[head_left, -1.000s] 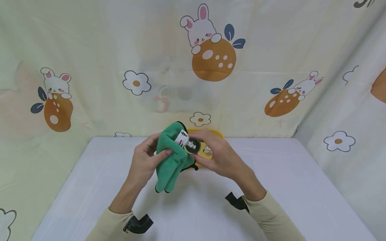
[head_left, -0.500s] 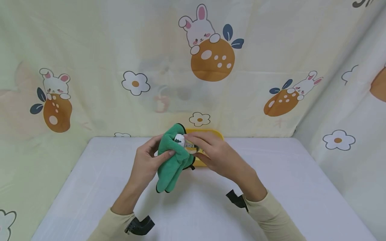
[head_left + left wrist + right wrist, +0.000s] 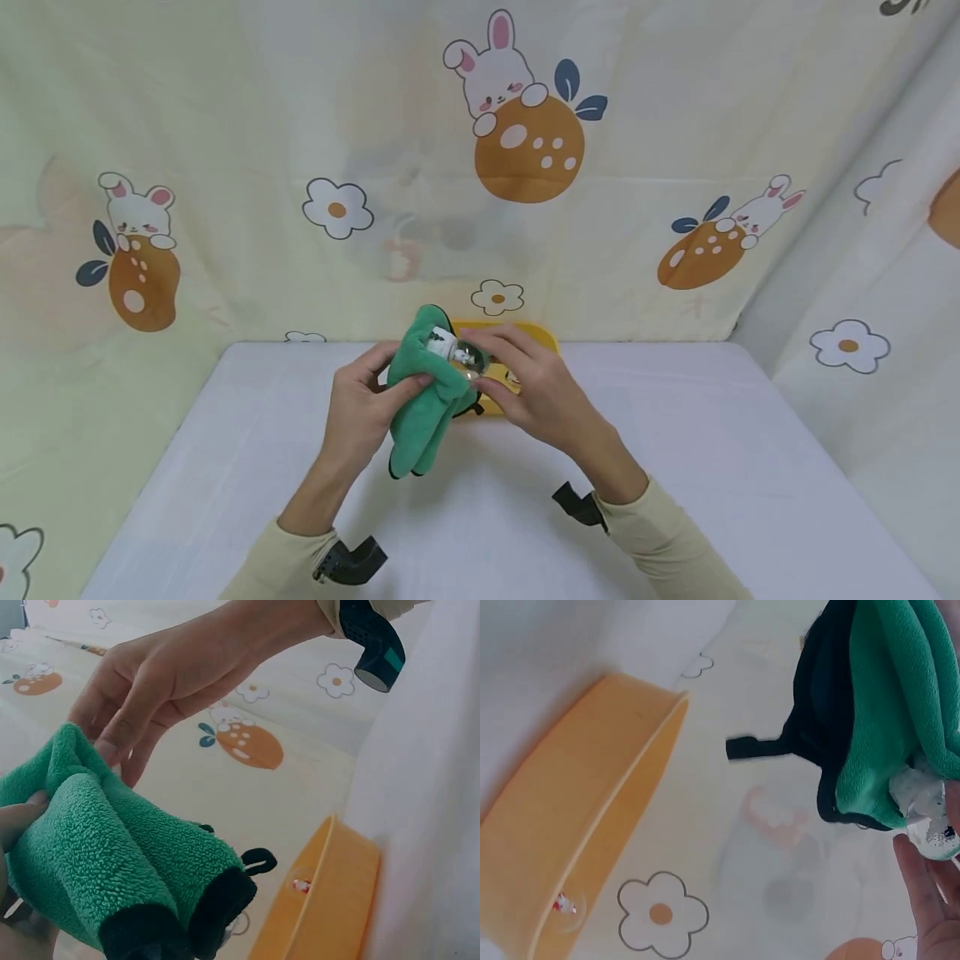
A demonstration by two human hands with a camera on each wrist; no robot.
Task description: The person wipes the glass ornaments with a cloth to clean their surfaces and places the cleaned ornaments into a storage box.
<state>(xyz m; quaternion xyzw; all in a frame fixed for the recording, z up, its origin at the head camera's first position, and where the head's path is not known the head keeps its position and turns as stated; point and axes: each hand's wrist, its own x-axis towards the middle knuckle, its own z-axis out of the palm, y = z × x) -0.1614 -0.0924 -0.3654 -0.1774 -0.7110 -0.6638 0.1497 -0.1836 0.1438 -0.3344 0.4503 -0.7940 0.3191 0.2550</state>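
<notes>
My left hand grips a folded green towel with dark edging, its thumb pressed on the front. The white base of a small snow globe nestles in the towel's upper fold, and its clear ball points right. My right hand pinches the ball between thumb and fingers. From the right wrist, the snow globe shows at the towel's edge, partly covered by the fingers. In the left wrist view, the towel hides the globe almost wholly. Both hands are raised above the table.
Behind the towel, a yellow bin stands on the white table near the back curtain. Inside the bin, in the right wrist view, lies a clear ball with a red and white figure.
The snow globe has turned in the towel, and the red lettering on its base no longer shows. My right fingers covered more of the ball half a second ago. The left hand has barely moved.
</notes>
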